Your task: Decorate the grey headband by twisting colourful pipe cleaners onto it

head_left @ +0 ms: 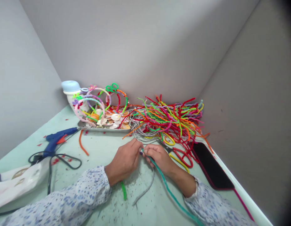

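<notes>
My left hand (pixel 125 160) and my right hand (pixel 160 158) meet above the middle of the table, fingertips pinched close together. Between them is the end of a fuzzy teal pipe cleaner (pixel 168 187), whose long tail runs under my right wrist toward the near edge. A grey cord (pixel 146 191) hangs down from my right fingers onto the table. Something small and dark blue shows at the fingertips, mostly hidden. A short green pipe cleaner piece (pixel 123 191) lies below my left wrist.
Behind my hands, a metal tray (pixel 105 129) holds shells and decorated headbands (pixel 85 99). Right of it lies a heap of colourful pipe cleaners (pixel 173 117), with red-handled scissors (pixel 183 157) and a phone (pixel 212 166) nearer. A blue glue gun (pixel 52 142) with its cable lies left, before a lidded cup (pixel 71 86).
</notes>
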Tool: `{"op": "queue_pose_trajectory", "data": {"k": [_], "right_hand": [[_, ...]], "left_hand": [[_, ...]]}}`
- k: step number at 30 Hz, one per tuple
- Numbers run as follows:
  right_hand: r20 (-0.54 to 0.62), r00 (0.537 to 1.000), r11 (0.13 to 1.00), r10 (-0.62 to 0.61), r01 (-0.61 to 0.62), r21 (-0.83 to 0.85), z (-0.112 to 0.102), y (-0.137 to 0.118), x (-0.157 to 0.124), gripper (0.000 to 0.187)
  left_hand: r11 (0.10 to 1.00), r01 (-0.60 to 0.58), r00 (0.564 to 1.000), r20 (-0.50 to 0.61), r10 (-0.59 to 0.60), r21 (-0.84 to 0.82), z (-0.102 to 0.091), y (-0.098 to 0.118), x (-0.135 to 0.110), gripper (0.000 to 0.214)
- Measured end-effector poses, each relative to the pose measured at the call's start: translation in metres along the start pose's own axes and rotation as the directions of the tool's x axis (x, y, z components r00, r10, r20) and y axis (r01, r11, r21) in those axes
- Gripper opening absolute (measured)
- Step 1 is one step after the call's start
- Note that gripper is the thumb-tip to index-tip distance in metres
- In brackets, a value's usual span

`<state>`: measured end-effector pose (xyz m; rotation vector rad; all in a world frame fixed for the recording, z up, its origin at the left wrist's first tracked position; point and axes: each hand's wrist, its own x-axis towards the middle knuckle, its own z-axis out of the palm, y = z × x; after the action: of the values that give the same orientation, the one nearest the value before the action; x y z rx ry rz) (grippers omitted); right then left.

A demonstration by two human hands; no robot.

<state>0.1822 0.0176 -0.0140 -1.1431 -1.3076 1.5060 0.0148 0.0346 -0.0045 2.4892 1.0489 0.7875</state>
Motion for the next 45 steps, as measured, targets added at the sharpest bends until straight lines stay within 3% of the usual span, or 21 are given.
{"op": "queue_pose_trajectory", "data": {"k": [14, 31, 45], "right_hand": [[0.048, 0.999, 1.0, -0.017, 0.018, -0.013, -0.004, -0.005, 0.001, 0.015], [0.111, 0.992, 0.995, -0.066, 0.073, -0.061, -0.007, 0.0, -0.003, 0.018], [0.147, 0.988, 0.989, -0.042, 0.062, -0.132, -0.011, -0.006, 0.002, 0.019]], "left_hand": [[0.99, -0.012, 1.0, -0.023, 0.009, -0.14, 0.0, 0.001, -0.002, 0.015], [0.999, -0.022, 0.997, -0.069, 0.024, 0.03, 0.007, 0.004, -0.007, 0.012], [0.987, -0.013, 0.999, -0.035, 0.018, 0.157, 0.005, 0.006, -0.008, 0.007]]}}
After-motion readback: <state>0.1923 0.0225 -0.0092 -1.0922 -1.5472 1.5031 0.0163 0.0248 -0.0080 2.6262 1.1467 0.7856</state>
